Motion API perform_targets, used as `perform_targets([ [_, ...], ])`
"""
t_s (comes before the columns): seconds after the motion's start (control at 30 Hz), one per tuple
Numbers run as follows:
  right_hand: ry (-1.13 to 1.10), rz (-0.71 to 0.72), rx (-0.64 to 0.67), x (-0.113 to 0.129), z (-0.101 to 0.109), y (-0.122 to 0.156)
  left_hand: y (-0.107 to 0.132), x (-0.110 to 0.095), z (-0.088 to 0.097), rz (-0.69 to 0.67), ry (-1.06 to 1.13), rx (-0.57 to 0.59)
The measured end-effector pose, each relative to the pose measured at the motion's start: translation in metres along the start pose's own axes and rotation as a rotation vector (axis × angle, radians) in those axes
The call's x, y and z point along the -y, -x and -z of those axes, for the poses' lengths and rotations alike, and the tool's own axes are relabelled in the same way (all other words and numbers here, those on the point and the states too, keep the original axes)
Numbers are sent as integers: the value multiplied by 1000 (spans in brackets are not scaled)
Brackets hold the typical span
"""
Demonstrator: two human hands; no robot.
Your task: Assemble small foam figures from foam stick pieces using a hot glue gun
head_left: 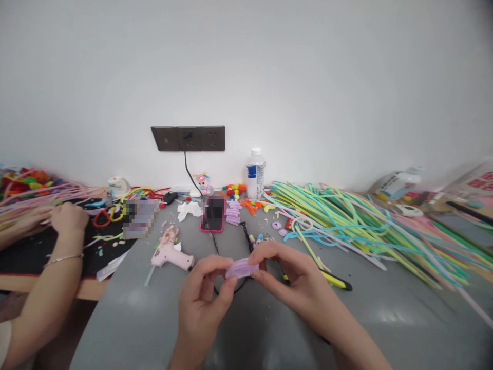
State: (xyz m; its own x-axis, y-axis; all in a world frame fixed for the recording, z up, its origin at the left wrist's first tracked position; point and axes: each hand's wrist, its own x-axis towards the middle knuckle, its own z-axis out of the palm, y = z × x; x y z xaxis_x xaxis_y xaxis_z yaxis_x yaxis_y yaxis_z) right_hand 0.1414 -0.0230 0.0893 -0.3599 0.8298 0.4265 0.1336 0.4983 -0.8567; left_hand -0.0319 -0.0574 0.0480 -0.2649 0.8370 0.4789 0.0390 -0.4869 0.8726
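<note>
Between both hands, above the grey table, is a small purple bundle that looks like short pipe cleaner pieces. My left hand pinches its left end with thumb and fingers. The right end is pinched in the same way by my right hand. Behind the hands lies a row of short purple pipe cleaner pieces, beside a phone with a pink rim. A pink glue gun rests left of my left hand. Partly behind my right hand, a yellow and black cutter lies on the table.
Long pastel pipe cleaners spread over the right side. A clear bottle stands by the wall, near a pink figurine. At left, another person's hands work over a black mat. Crumpled tissue lies behind the glue gun.
</note>
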Motion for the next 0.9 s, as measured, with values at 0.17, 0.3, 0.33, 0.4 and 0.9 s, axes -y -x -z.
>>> perform_targets([
  [0.17,-30,75,-112,-8,-9,3,1,5,-6,210,180,-53],
  [0.3,-39,158,-156,-14,-16,5,1,10,-10,388,263,-45],
  [0.33,-21,179,-158,-15,-17,5,2,11,-11,409,283,-35],
  [0.4,33,217,-156,-17,-18,5,4,11,-11,418,322,-14],
  [0.9,190,366,-141,-27,-17,7,7,1,-3,311,233,-14],
])
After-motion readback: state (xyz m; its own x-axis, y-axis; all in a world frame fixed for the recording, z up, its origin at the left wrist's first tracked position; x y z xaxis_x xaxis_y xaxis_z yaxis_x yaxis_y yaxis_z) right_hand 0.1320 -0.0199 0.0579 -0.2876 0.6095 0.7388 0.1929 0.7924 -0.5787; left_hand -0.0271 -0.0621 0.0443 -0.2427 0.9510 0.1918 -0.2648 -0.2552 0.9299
